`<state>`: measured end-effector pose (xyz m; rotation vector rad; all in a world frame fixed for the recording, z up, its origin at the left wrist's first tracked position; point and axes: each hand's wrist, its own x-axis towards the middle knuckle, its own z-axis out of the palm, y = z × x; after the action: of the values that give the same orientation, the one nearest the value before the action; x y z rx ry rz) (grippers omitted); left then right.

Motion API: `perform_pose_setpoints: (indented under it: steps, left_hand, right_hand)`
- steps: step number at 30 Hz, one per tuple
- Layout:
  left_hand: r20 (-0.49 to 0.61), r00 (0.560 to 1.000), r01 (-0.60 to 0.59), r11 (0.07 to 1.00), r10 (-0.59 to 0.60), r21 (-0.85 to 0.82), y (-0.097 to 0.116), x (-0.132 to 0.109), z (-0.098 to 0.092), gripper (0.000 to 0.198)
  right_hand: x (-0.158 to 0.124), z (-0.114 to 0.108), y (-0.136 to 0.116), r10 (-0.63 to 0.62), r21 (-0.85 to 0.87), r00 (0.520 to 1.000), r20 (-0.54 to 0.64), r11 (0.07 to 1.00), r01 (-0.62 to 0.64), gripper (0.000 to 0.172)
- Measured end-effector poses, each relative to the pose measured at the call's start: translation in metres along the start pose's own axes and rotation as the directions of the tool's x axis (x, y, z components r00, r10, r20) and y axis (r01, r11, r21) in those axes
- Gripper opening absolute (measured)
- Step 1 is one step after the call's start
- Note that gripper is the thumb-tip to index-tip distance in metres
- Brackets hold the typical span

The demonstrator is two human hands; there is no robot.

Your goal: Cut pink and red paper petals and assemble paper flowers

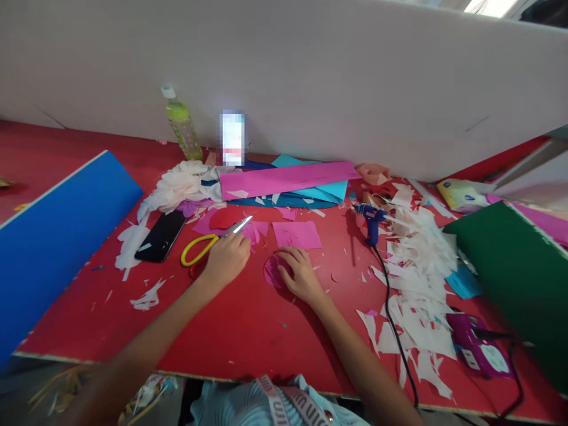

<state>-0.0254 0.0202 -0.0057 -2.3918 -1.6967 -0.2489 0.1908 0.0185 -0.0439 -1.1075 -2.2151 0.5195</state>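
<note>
My left hand [227, 259] is curled round the middle of a pair of scissors [199, 247], over the pivot. Their yellow and red handles show to its left, and the pointed blades stick out past the fingers. Just to the right, my right hand [304, 275] holds the right side of a round pink paper piece [272, 272] down at the table, its fingertips and thumb on it. Whether this is one layer or several, I cannot tell. A pink paper rectangle [302, 235] lies behind my right hand, and a red paper piece [224, 219] lies behind the scissors.
A blue glue gun [371, 222] with a black cord stands to the right, beside white paper scraps [412, 278]. A black phone [160, 236] lies left. Behind are a bottle [183, 130] and a pink strip [288, 180]. Blue [66, 236] and green boards [510, 278] flank the red table.
</note>
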Motion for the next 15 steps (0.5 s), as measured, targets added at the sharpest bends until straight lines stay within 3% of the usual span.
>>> perform_pose_setpoints:
  steps: [5, 10, 15]
  left_hand:
    - [0.015, 0.999, -0.051, 0.996, 0.052, -0.068, 0.027, -0.029, -0.006, 0.020]
    - [0.037, 0.997, -0.057, 0.992, 0.062, -0.112, 0.025, -0.035, -0.003, 0.021]
    - [0.148, 0.984, -0.070, 0.982, 0.096, -0.173, 0.022, -0.034, 0.004, 0.040]
  right_hand:
    - [0.000, -0.001, -0.002, -0.012, -0.005, 1.000, -0.001, 1.000, 0.012, 0.029]
    - [-0.001, -0.002, -0.006, -0.030, -0.013, 1.000, -0.007, 0.999, 0.029, 0.019]
    - [-0.002, -0.001, -0.007, -0.072, -0.092, 0.997, 0.020, 0.993, 0.073, 0.012]
